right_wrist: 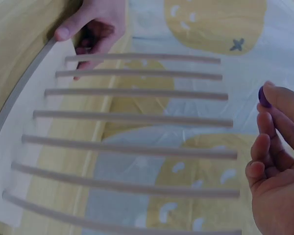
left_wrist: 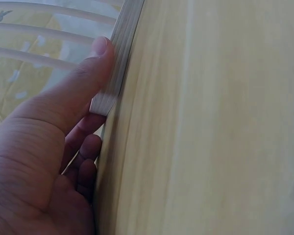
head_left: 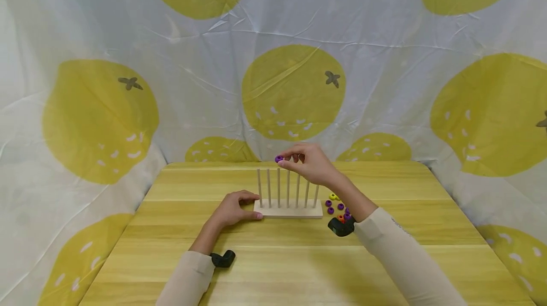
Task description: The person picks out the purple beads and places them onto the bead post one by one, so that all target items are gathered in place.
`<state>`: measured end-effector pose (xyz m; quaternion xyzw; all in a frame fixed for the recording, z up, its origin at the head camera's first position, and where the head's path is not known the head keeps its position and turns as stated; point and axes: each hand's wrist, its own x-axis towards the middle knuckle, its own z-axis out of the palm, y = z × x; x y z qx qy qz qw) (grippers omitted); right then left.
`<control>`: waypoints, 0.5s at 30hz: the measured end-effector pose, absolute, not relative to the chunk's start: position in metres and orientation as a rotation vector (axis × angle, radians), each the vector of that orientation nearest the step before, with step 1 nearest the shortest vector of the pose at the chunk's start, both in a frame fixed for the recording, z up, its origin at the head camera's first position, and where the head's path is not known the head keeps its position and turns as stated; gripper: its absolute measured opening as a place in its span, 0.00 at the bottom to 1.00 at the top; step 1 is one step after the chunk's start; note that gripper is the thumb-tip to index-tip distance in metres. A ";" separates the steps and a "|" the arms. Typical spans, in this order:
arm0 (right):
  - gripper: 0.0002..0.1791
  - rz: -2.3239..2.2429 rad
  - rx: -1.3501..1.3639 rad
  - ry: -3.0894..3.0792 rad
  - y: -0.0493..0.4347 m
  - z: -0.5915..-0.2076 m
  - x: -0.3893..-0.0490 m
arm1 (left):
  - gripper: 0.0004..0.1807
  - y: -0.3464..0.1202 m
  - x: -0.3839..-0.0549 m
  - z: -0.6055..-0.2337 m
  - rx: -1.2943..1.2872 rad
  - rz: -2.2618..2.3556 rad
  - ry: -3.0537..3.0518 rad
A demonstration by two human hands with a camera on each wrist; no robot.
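A pale wooden peg stand [head_left: 287, 211] rests on the table, with several thin upright pegs [head_left: 278, 190] in a row along its base. My left hand [head_left: 232, 208] grips the base by its left end, thumb along the front edge and fingers behind, as the left wrist view also shows. Between thumb and fingertips my right hand [head_left: 315, 164] pinches a purple bead [head_left: 278, 159]. That bead is held just above the top of the third peg from the left. In the right wrist view the bead [right_wrist: 264, 97] shows only its edge, apart from the peg tips.
Loose purple beads [head_left: 340, 206] lie on the table right of the stand, beside yellow beads [head_left: 333, 196] and a red-orange bead [head_left: 340, 218]; my right forearm partly covers this group. The wooden table [head_left: 273, 268] meets a lemon-print curtain [head_left: 213, 106] at the back.
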<state>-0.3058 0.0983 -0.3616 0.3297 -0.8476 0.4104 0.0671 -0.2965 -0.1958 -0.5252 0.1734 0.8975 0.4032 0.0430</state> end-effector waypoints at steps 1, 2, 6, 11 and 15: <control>0.09 1.244 1.007 -2.553 0.095 -0.361 -0.306 | 0.33 -0.196 -0.297 -0.525 0.528 1.236 2.743; 0.09 1.255 1.017 -2.549 0.091 -0.361 -0.306 | 0.33 -0.195 -0.297 -0.524 0.527 1.238 2.741; 0.08 1.252 1.055 -2.545 0.079 -0.362 -0.306 | 0.34 -0.195 -0.298 -0.523 0.511 1.240 2.737; 0.08 1.210 1.057 -2.590 0.067 -0.366 -0.306 | 0.34 -0.195 -0.298 -0.524 0.493 1.243 2.733; 0.09 1.184 1.029 -2.641 0.060 -0.366 -0.307 | 0.34 -0.194 -0.297 -0.525 0.486 1.255 2.732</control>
